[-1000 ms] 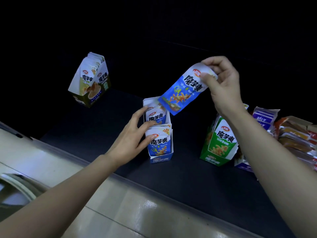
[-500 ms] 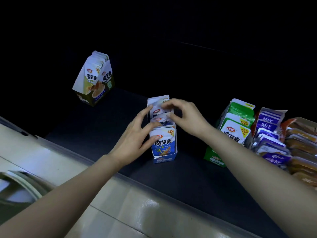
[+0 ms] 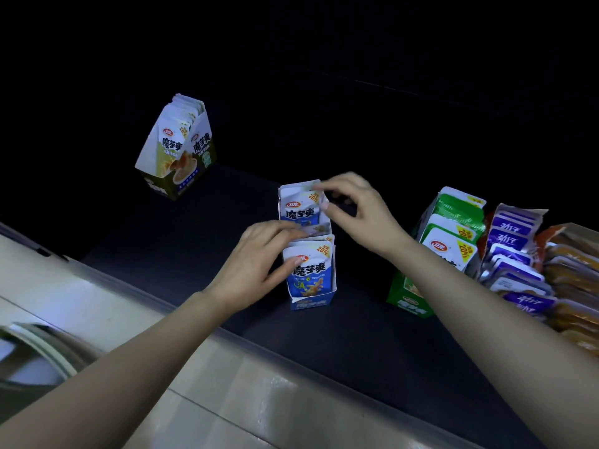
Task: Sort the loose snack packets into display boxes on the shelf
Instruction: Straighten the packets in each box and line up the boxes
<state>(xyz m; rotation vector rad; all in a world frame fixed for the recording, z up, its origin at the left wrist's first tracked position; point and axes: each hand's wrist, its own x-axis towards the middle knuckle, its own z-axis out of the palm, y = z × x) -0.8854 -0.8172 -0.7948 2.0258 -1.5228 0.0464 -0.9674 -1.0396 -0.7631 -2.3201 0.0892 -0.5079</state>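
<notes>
Single view, worn on my head; faces forward and down onto the shelf (image 3: 356, 351), whose front edge runs diagonally from left to lower right; my left forearm (image 3: 129, 367) and right forearm (image 3: 486, 319) enter from the bottom corners; range is close, print on the front packets (image 3: 309, 270) and rear packet (image 3: 299, 210) in the blue display box (image 3: 312, 303) legible; wide angle; upper field dark.
</notes>
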